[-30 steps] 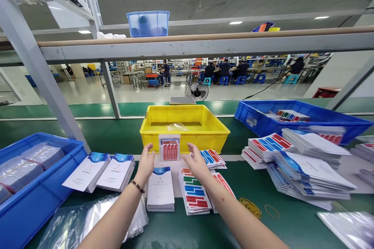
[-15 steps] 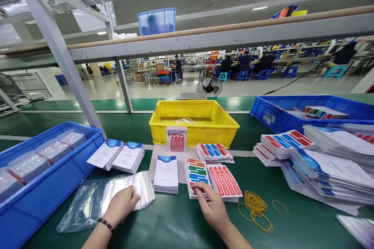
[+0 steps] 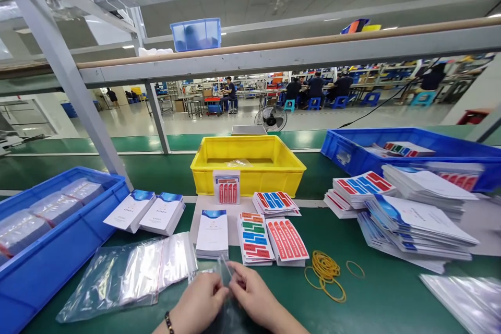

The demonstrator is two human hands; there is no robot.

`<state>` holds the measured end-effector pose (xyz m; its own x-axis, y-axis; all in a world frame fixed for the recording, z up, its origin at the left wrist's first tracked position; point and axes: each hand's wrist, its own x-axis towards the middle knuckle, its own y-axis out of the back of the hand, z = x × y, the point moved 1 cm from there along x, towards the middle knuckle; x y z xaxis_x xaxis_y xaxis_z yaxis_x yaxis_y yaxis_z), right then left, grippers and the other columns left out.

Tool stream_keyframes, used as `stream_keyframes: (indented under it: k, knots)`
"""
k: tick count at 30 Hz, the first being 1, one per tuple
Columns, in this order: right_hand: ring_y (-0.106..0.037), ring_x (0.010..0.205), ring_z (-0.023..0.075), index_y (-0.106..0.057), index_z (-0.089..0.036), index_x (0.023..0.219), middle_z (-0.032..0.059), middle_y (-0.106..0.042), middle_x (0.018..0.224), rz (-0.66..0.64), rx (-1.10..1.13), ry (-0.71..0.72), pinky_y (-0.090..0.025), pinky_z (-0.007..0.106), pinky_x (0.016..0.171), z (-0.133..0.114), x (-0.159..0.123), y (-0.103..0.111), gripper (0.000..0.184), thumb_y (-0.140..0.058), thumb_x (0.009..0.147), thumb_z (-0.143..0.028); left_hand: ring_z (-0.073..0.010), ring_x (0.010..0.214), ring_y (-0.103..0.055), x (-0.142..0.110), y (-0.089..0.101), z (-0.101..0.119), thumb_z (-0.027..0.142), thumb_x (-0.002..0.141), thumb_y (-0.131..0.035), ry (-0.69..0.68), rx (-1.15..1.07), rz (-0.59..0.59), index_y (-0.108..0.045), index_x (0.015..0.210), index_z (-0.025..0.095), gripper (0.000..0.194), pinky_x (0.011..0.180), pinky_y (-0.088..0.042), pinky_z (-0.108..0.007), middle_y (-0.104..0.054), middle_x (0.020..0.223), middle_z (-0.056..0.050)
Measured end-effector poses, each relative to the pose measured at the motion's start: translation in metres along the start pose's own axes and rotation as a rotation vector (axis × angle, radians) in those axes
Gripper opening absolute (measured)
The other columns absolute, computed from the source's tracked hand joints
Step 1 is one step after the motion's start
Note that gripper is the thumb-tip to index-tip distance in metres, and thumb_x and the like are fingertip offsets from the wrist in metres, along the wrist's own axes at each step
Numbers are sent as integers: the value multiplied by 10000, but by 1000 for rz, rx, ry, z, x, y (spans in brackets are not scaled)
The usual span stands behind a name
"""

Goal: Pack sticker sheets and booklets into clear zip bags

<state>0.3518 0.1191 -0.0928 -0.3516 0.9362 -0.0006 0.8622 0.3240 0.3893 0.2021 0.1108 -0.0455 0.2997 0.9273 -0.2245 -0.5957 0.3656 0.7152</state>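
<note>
My left hand (image 3: 201, 300) and my right hand (image 3: 250, 289) meet at the front of the bench, both pinching a small clear plastic bag (image 3: 224, 271). Left of them lies a pile of clear bags (image 3: 164, 266), partly inside a larger bag. Just beyond my hands is a stack of white booklets (image 3: 212, 235) with a blue top edge. Beside it sit a stack of sticker sheets with red, green and blue shapes (image 3: 256, 240) and a stack of red-striped sheets (image 3: 287, 240). A packed bag (image 3: 226, 188) leans against the yellow bin (image 3: 248, 177).
Yellow rubber bands (image 3: 325, 271) lie to the right. A blue bin (image 3: 66, 224) with wrapped bundles stands left, near two booklet stacks (image 3: 162, 214). At right are booklet piles (image 3: 422, 224), another blue bin (image 3: 332, 148) and more plastic bags (image 3: 469, 300). A shelf beam (image 3: 274, 57) crosses above.
My left hand has left the bag pile and moved right; my right hand has left the sticker sheets and come toward me. Both now hold a clear bag. The view has shifted slightly right.
</note>
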Motion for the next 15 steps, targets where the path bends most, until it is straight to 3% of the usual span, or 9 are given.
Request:
stream_keyframes:
  k: [2,4,7,11,15]
  knots:
    - [-589,894,216,-538,-133,1152,118,-632,956,112,-216,102,-456,346,803,2,-2,7,390,-389,806,-234,-113,468,-459,14,-9,6,344,768,-405,-8,-118,-45,-426,558,164,277,454,-285,-212,-503,521,4]
    - [-559,988,228,-517,-142,1188,136,-591,1079,131,-354,181,-439,363,857,6,-3,12,418,-343,812,-195,-96,391,-417,28,-16,10,448,772,-392,19,-321,-105,-427,597,169,331,393,-269,-202,-471,496,20]
    - [-578,938,226,-472,-132,1232,143,-593,1028,79,-466,201,-472,353,800,9,-3,17,463,-317,796,-162,-85,356,-380,44,-26,11,511,745,-389,81,-526,-87,-435,609,167,372,338,-245,-190,-426,475,34]
    - [-571,901,214,-480,-149,1200,133,-575,1023,16,-454,157,-459,333,786,0,-4,22,428,-378,786,-188,-88,392,-390,49,-33,8,388,741,-364,106,-569,-48,-426,539,164,308,366,-262,-194,-436,472,17]
    - [-550,770,173,-555,-178,906,60,-588,851,32,-392,53,-434,270,699,-12,-5,25,215,-523,698,-222,-99,501,-420,45,-31,2,324,701,-456,15,-482,34,-454,501,148,266,475,-300,-205,-443,492,15]
